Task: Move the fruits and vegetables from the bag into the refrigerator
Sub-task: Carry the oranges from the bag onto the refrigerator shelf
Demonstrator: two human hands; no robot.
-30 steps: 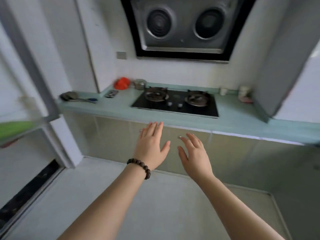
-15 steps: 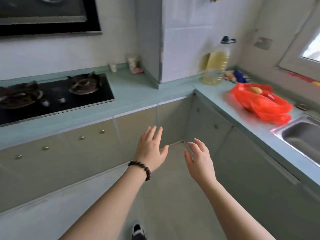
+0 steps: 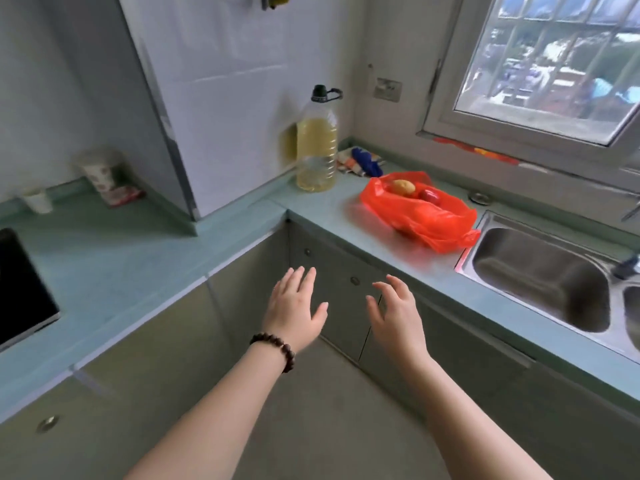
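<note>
A red plastic bag (image 3: 436, 220) lies open on the teal counter (image 3: 145, 258), just left of the sink. At its mouth I see a yellowish potato (image 3: 402, 187) and a red round fruit (image 3: 430, 196); the rest of its contents are hidden by the plastic. My left hand (image 3: 294, 311), with a dark bead bracelet on the wrist, is held out in front of the cabinet doors, fingers spread and holding nothing. Beside it, my right hand (image 3: 396, 315) is also spread and holds nothing. Both are below and left of the bag. The refrigerator is out of view.
A large oil bottle (image 3: 317, 143) stands in the counter corner, with a blue and white cloth (image 3: 363, 161) behind the bag. A steel sink (image 3: 540, 278) is at the right under a window (image 3: 554, 64). The hob's edge (image 3: 20, 289) and cups (image 3: 104, 174) are at the left.
The view has swung right from the hob and refrigerator door to the counter corner with the bag and sink. Both hands stay held out in front, empty.
</note>
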